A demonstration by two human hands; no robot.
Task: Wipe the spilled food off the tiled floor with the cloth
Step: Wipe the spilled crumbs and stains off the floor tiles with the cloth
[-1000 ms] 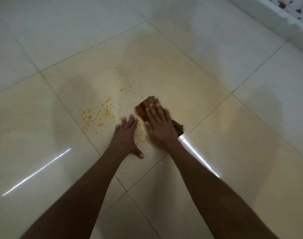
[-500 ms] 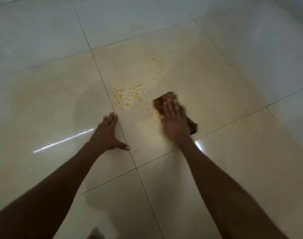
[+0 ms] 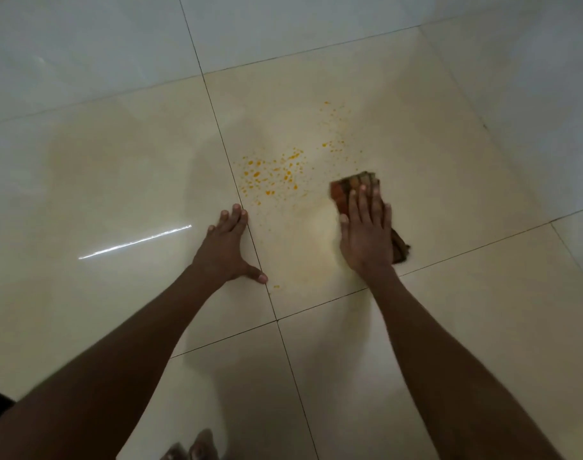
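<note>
The right hand (image 3: 366,234) lay flat with fingers straight, pressing the folded brown cloth (image 3: 356,185) onto the tiled floor (image 3: 466,161), while the left hand (image 3: 227,247) was spread open on the tile beside the grout line, gripping nothing and bracing the person. The orange spilled food (image 3: 270,175) was scattered between the two hands and beyond them, just left of the cloth. To do this pass well, the cloth probably needed firm, even pressure and a sweep leftward through the specks, gathering rather than smearing them.
</note>
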